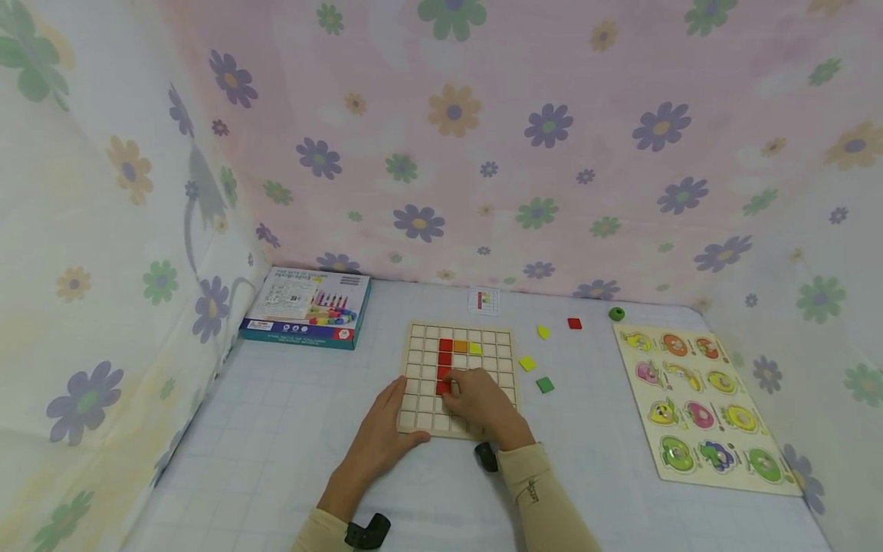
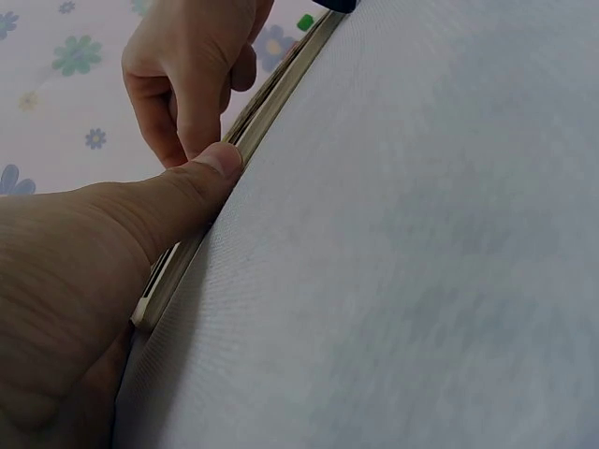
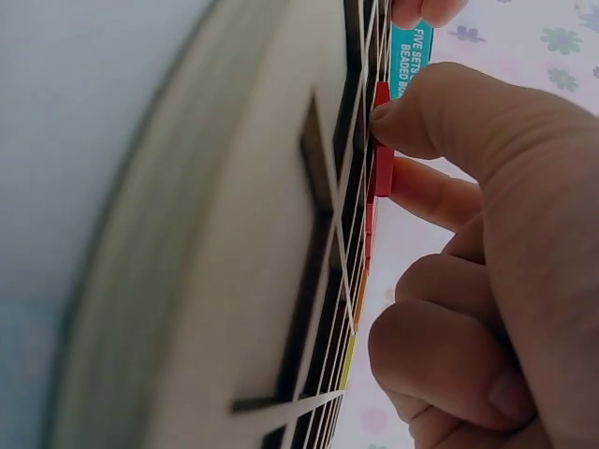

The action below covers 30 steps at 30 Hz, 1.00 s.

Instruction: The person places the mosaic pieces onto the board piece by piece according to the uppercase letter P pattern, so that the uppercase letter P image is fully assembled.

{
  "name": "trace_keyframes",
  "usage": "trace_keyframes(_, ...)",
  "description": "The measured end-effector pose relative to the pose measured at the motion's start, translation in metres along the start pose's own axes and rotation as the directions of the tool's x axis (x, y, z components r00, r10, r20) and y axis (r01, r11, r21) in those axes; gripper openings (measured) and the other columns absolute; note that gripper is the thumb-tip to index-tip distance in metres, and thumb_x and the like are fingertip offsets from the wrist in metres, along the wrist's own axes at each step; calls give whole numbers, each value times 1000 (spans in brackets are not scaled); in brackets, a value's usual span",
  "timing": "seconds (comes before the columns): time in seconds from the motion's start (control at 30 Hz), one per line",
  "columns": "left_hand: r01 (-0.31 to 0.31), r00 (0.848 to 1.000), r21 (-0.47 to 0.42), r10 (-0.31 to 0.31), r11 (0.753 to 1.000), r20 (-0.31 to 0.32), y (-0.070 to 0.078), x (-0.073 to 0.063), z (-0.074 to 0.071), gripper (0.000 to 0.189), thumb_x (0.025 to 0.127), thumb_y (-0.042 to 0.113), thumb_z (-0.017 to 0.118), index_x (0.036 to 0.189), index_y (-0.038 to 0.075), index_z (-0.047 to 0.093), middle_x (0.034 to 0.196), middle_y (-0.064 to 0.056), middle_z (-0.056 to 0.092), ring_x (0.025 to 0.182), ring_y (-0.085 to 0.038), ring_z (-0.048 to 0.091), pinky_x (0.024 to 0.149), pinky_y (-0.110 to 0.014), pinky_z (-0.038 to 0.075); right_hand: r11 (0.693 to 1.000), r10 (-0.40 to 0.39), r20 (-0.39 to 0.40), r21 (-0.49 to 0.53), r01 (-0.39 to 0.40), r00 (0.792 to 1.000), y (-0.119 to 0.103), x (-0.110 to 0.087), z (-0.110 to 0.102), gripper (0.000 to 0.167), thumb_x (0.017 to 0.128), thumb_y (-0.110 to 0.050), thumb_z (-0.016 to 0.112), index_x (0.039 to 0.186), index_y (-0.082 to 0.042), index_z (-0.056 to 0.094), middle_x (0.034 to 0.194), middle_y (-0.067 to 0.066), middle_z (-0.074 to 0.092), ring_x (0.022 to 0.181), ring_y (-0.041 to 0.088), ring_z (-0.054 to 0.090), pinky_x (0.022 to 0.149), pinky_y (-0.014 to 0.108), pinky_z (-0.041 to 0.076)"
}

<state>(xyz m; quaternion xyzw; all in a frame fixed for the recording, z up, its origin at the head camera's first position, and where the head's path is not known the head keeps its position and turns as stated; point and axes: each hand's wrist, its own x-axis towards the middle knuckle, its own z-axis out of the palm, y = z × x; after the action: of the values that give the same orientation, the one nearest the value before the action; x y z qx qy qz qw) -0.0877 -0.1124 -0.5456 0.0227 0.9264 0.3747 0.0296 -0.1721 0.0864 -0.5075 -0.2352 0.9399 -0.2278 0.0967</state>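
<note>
A square wooden grid board (image 1: pixel 418 421) lies on the white cloth. My right hand (image 1: pixel 479 395) is over its middle, thumb and index finger pinching a red square tile (image 3: pixel 384 168) at the lower end of a column of red tiles (image 1: pixel 444 359). An orange tile (image 1: pixel 461 347) and a yellow tile (image 1: pixel 475 348) sit in cells beside the column's top. My left hand (image 1: pixel 378 433) rests at the board's near left corner. Its fingers lie straight along the left side, and the thumb (image 2: pixel 201 182) touches the front edge.
Right of the board lie yellow tiles (image 1: pixel 527 363), a green tile (image 1: pixel 545 384) and a red tile (image 1: pixel 574 323). A pattern card (image 1: pixel 484 300) is behind it. A toy box (image 1: pixel 303 308) stands left, a fruit puzzle board (image 1: pixel 700 414) right, with a green bead (image 1: pixel 617 313) nearby.
</note>
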Motion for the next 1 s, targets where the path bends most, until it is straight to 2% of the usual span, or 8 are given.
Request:
trace_keyframes(0.2, -3, 1000, 11, 3, 1000, -7, 0, 1, 1, 112, 77, 48, 86, 163, 9, 25, 165, -12, 33, 152, -31, 35, 120, -47, 41, 999, 0, -10, -37, -1, 1000, -1, 1, 0, 26, 92, -20, 70, 116, -10, 75, 87, 0, 74, 67, 10, 50, 66, 25, 49)
trace_keyframes(0.3, 0, 1000, 10, 0, 1000, -7, 0, 1, 1, 112, 77, 48, 87, 163, 10, 26, 165, -12, 34, 152, -31, 36, 120, -48, 41, 999, 3, -12, -49, -3, 1000, -1, 1, 0, 27, 93, -23, 70, 117, -11, 76, 96, 2, 77, 72, 10, 51, 71, 27, 51)
trace_keyframes(0.63, 3, 1000, 11, -3, 1000, -7, 0, 0, 0, 111, 77, 48, 87, 162, 10, 26, 165, -12, 34, 152, -31, 36, 120, -48, 41, 1000, -2, 8, -20, 2, 1000, 1, 2, 2, 29, 95, -25, 70, 120, -11, 76, 86, 2, 76, 62, 7, 44, 61, 23, 44)
trace_keyframes(0.73, 6, 1000, 15, -6, 1000, -4, 0, 0, 1, 111, 77, 48, 87, 163, 11, 26, 165, -11, 34, 152, -30, 36, 120, -48, 41, 1000, -3, 5, -7, 3, 1000, 3, 1, 3, 31, 95, -28, 72, 121, -12, 76, 81, -2, 73, 60, 6, 41, 59, 22, 42)
trace_keyframes(0.9, 7, 1000, 17, -7, 1000, -2, 0, 0, 2, 111, 78, 49, 86, 163, 12, 26, 166, -10, 33, 152, -30, 35, 120, -48, 41, 998, 18, -8, 58, -17, 1000, 4, 0, 2, 36, 92, -33, 76, 123, -15, 75, 64, -7, 61, 55, 5, 36, 51, 21, 34)
trace_keyframes(1.0, 4, 1000, 19, -4, 1000, -3, 0, 0, 2, 111, 78, 49, 86, 163, 11, 26, 166, -11, 33, 152, -30, 35, 120, -48, 41, 992, 61, -21, 115, -58, 998, 5, -1, -2, 40, 90, -35, 78, 126, -18, 74, 66, -5, 60, 59, 7, 41, 52, 22, 36)
